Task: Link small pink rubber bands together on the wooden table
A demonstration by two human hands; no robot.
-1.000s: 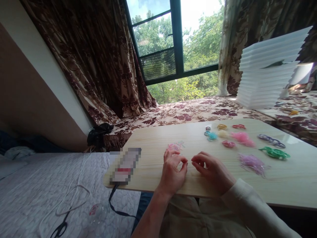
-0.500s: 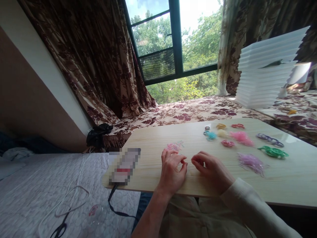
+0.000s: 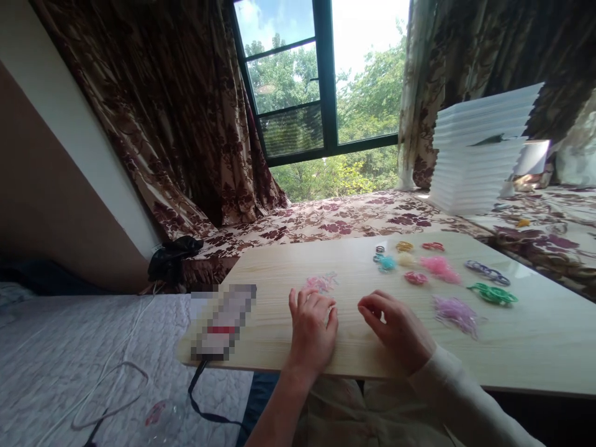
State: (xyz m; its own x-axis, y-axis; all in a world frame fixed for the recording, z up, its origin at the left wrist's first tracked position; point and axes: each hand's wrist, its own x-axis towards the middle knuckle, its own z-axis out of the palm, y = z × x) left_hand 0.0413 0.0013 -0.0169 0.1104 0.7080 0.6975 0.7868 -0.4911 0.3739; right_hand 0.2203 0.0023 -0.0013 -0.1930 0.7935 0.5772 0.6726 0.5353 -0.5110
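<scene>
My left hand (image 3: pixel 313 324) is over the light wooden table (image 3: pixel 274 267), its fingers loosely bent and apart. Just beyond its fingertips lies a small loose pile of pink and pale strands (image 3: pixel 321 282), perhaps small elastic bands. To the right, my right hand (image 3: pixel 398 326) has its thumb and index finger pinched together. Whatever is in that pinch, if anything, is too small to make out. Right of my hands lie a lilac pile of thin bands (image 3: pixel 455 315), a pink pile (image 3: pixel 440 268), a turquoise pile (image 3: pixel 386 263) and a cream pile (image 3: pixel 406 259).
Around these piles lie green (image 3: pixel 493 293), purple (image 3: pixel 487 272), red (image 3: pixel 433 246), pink-red (image 3: pixel 416 278) and yellow rings (image 3: pixel 404 246). A blurred-out phone-like object (image 3: pixel 223 323) with a dark strap is at the table's left. A white pleated stack (image 3: pixel 479 155) stands beyond, near the window.
My left hand has moved left, away from my right hand, and its thumb and fingers have parted. My right hand keeps its pinch. The whole view has shifted slightly.
</scene>
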